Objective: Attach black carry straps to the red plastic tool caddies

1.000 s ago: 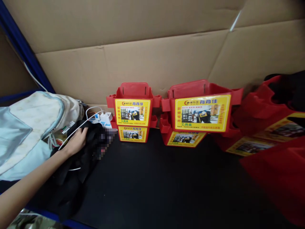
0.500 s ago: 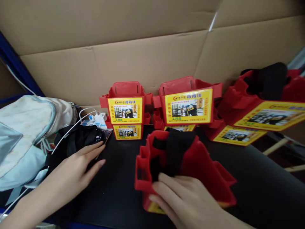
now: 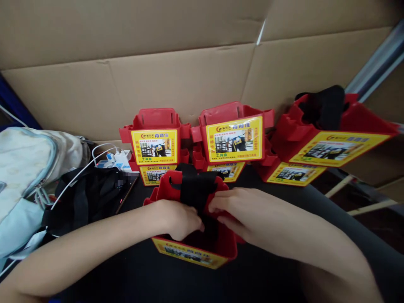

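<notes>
A red plastic tool box (image 3: 232, 246) with a yellow label stands in front of me on the black table, tilted a little, label towards me. A wide black strap (image 3: 196, 185) hangs over its back wall and runs down inside. My left hand (image 3: 181, 219) reaches into the box with fingers curled at the strap; the fingertips are partly hidden. On the right side of the box, my right hand (image 3: 235, 208) is closed over the rim, its fingers bent inwards. A phone (image 3: 128, 193) lies to the left of the box, near a black strap bundle (image 3: 85, 198).
Behind stand stacked red tool boxes: a left stack (image 3: 154, 145), a middle stack (image 3: 234, 139) and a right stack (image 3: 334, 147) with a black strap on top. A pale backpack (image 3: 22, 168) and a white power strip (image 3: 121, 159) are at the left. A cardboard wall (image 3: 183, 84) rises behind.
My left hand has left the phone and moved right into the tool box. My right hand has shifted to the box's right side. The box has turned, its label now facing me.
</notes>
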### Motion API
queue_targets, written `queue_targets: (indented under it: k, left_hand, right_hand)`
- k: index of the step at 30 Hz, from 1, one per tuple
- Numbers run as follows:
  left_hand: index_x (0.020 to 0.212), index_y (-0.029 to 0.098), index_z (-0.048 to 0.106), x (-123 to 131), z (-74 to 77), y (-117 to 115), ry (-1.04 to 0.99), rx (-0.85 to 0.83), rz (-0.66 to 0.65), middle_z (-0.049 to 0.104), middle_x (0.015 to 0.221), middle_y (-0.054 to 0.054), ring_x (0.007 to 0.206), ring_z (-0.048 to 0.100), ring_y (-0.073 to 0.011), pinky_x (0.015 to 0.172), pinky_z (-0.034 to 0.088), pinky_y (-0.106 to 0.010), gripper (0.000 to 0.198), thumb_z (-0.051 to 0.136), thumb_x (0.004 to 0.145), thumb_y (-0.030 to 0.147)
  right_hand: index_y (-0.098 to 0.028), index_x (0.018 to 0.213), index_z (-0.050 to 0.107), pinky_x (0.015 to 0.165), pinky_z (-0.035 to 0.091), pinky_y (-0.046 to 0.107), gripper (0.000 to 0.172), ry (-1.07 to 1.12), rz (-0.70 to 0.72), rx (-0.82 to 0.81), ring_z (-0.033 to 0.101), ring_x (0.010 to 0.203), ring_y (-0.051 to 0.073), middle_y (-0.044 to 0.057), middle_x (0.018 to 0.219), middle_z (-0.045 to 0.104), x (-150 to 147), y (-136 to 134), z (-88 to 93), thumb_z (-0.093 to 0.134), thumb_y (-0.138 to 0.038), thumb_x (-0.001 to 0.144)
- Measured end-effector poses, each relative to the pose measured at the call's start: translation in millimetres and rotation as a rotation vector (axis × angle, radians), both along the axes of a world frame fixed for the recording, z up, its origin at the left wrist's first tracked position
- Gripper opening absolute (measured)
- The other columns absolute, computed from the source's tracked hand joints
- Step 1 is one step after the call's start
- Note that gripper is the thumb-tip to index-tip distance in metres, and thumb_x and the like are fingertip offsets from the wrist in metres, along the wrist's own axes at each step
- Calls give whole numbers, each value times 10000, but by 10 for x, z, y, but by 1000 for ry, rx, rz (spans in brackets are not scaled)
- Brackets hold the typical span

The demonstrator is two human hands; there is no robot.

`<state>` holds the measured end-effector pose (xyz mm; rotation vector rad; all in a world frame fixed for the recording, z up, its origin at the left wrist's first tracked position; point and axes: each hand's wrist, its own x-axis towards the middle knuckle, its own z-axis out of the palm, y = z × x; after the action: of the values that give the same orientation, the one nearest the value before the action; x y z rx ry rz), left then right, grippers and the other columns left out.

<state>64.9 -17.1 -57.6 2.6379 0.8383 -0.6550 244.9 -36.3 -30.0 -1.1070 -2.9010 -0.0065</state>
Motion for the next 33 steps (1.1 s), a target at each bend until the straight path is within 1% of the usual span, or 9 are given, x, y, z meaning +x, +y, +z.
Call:
queue_targets:
  k: [4, 6, 10, 14, 18, 21, 25, 28, 33]
  left_hand:
    - [1220, 161, 532, 248, -230, 13, 109, 41, 66, 462, 1321, -174, 1088, 540, -348, 815, 468, -436, 470, 485, 763, 63]
    - [1201, 145, 544, 289, -304, 16, 123, 78, 111, 521, 1253, -197, 1012, 585, -333, 756, 482, -417, 435, 450, 783, 70]
    - [981, 151, 653, 175, -193, 50, 96, 79, 76, 674, 960, -128, 827, 638, -243, 657, 477, -293, 323, 477, 736, 37]
    - [902, 193, 627, -180, 209, 77, -284, 80, 54, 653, 828, -36, 694, 604, -169, 554, 437, -227, 332, 476, 658, 27]
    - [889, 183, 558, -488, 446, 103, -836, -55, 340, 565, 729, 21, 595, 558, -100, 492, 442, -172, 343, 408, 637, 3]
    - [890, 172, 512, -524, 393, 170, -1213, -196, 558, 521, 750, 21, 548, 558, -93, 437, 480, -180, 250, 465, 680, 45]
    - [823, 148, 510, -404, 256, 284, -1567, -304, 699, 531, 718, 19, 549, 564, -83, 444, 497, -164, 152, 594, 698, 127]
    - [864, 140, 528, -339, 219, 333, -1621, -381, 800, 552, 751, 5, 586, 574, -78, 481, 507, -157, 158, 603, 726, 162]
    - [927, 144, 541, -441, 255, 348, -1517, -293, 795, 589, 837, -19, 671, 597, -101, 517, 505, -159, 212, 614, 738, 206]
  right_hand:
    - [-195, 833, 636, 633, 444, 219, 213, -41, -28, -163, 614, 700, 137, 26, 780, 652, -53, 164, 34, 440, -121, 798]
    - [-183, 825, 642, 643, 447, 224, 219, -70, -28, -193, 617, 712, 143, 37, 787, 659, -93, 208, 29, 439, -111, 789]
    - [-166, 822, 650, 637, 450, 221, 200, -42, -9, -213, 624, 707, 145, 46, 769, 664, -98, 244, -2, 461, -115, 779]
    - [-169, 872, 639, 626, 463, 221, 209, 107, 36, -201, 626, 675, 140, 42, 765, 663, -56, 258, -1, 456, -105, 795]
    - [-172, 1104, 554, 730, 493, 263, 334, 357, 55, -237, 633, 799, 156, 60, 911, 662, -60, 255, 97, 391, -80, 827]
    - [-191, 1267, 401, 825, 492, 286, 413, 631, 133, -413, 608, 945, 153, 60, 1059, 626, -126, 237, 138, 389, -121, 860]
    - [-223, 1306, 312, 805, 514, 277, 528, 897, 159, -749, 601, 954, 133, 56, 1136, 578, -292, 257, 29, 528, -213, 824]
    - [-216, 1246, 388, 794, 512, 279, 529, 1007, 107, -801, 587, 958, 136, 52, 1126, 573, -396, 328, -92, 606, -195, 764]
    - [-134, 928, 548, 543, 490, 188, 206, 1018, -4, -804, 577, 617, 85, -19, 681, 592, -416, 431, -121, 610, -185, 739]
